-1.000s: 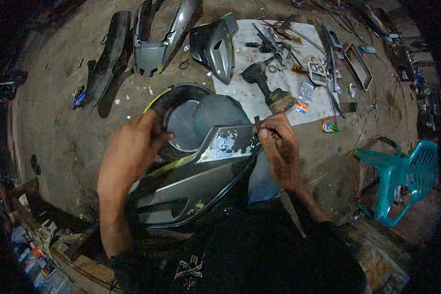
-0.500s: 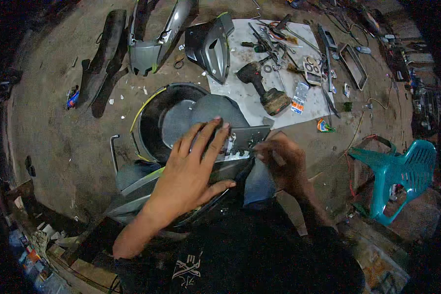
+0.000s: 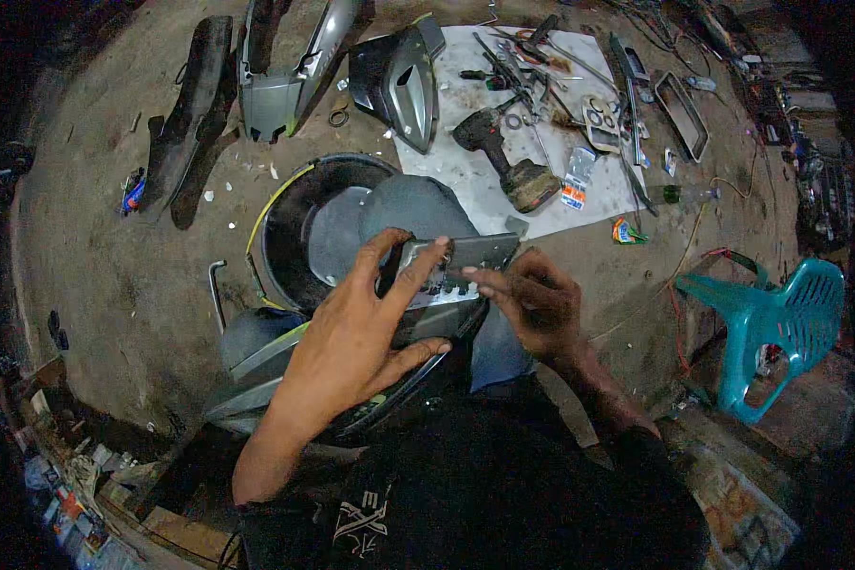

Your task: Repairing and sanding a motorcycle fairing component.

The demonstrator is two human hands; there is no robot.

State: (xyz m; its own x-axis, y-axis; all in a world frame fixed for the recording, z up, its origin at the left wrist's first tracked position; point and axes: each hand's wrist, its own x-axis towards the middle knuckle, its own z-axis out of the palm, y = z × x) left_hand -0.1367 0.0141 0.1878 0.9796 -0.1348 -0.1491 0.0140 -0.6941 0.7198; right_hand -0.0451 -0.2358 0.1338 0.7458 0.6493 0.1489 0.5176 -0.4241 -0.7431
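A dark grey moulded plastic panel (image 3: 489,249), apparently vehicle bodywork, lies across my lap. White, uneven material (image 3: 454,294) shows along a dark broken-looking edge near its middle. My left hand (image 3: 347,332) rests over the panel with thumb and fingers spread, the index fingertip near the white patch. From the other side my right hand (image 3: 540,306) reaches in with curled fingers, its index fingertip at the patch. Anything pinched there is too small or blurred to name.
Beyond the panel stands a black bucket (image 3: 274,214) with a yellow-edged rim. A cordless drill (image 3: 508,171) and several tools lie on a white sheet (image 3: 565,223). Other body panels (image 3: 404,85) lie at the back. A teal plastic chair (image 3: 774,323) is on the right.
My right hand has moved left, its index finger now extended to the white patch. My left fingers have bent and shifted slightly on the panel.
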